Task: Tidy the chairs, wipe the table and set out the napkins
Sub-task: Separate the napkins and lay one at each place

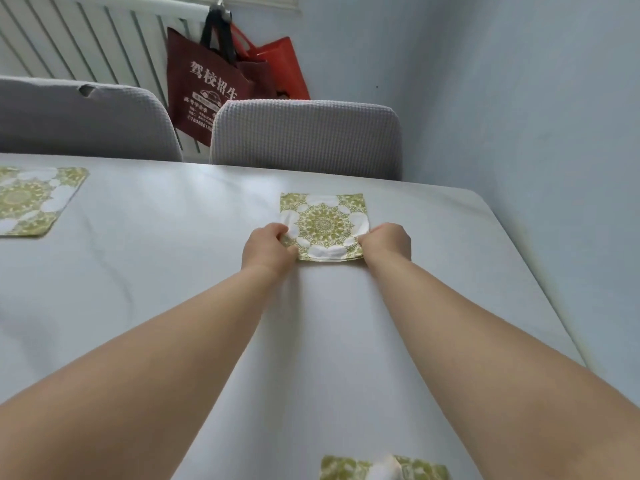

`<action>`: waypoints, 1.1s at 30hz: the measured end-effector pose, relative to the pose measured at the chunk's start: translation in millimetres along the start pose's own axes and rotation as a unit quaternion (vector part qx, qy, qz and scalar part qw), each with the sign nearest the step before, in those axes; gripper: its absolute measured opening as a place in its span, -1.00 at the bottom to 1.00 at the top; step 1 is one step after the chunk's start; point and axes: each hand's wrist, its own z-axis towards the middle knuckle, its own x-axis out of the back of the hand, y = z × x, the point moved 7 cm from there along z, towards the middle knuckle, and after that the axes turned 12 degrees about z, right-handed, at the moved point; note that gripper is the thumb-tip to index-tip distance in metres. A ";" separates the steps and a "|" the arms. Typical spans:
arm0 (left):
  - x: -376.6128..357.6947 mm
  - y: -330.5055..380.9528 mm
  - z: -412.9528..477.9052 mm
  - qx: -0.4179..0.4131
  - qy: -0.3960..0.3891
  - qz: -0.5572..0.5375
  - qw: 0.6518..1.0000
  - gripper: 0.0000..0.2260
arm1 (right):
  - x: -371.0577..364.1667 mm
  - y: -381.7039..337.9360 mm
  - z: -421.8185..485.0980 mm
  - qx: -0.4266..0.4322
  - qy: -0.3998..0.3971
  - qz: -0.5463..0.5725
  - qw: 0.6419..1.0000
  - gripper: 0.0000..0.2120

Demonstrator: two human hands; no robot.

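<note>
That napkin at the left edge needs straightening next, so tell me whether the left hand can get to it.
Probably yes. Bare table lies between the left hand and the left napkin, with nothing in the way. But the hand now pinches the middle napkin, so it must let go first.

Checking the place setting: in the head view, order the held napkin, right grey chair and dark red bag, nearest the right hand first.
1. Held napkin, pinched by the right hand.
2. Right grey chair, beyond the table.
3. Dark red bag, hanging farther back, left.
</note>
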 end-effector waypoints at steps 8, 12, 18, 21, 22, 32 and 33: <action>-2.0 -4.4 -2.6 0.032 0.033 -0.024 0.999 -0.61 | -3.3 -0.6 2.6 0.023 -0.011 -0.053 0.998 -0.87; -1.4 -5.1 -17.4 0.055 0.008 -0.037 0.998 -0.54 | -0.9 -3.6 -9.1 0.024 -0.046 -0.067 0.996 -0.77; 1.7 -22.9 -78.0 0.086 -0.056 -0.025 0.994 -0.49 | 28.3 33.0 -61.6 -0.047 -0.081 -0.028 0.995 -0.84; -3.8 -28.9 -126.7 0.076 -0.130 -0.047 0.987 -0.52 | 49.4 58.8 -105.9 -0.080 -0.096 0.035 0.992 -0.85; -5.9 -30.6 -146.1 0.071 -0.153 -0.051 0.984 -0.53 | 56.5 65.8 -122.3 -0.079 -0.103 0.035 0.991 -0.85; -11.1 -69.2 -312.1 0.054 -0.258 0.038 0.964 -0.56 | 126.0 165.4 -273.7 -0.120 -0.037 -0.097 0.987 -0.62; -11.4 -71.7 -322.2 0.052 -0.260 0.035 0.964 -0.57 | 128.4 173.0 -283.9 -0.119 -0.023 -0.088 0.989 -0.56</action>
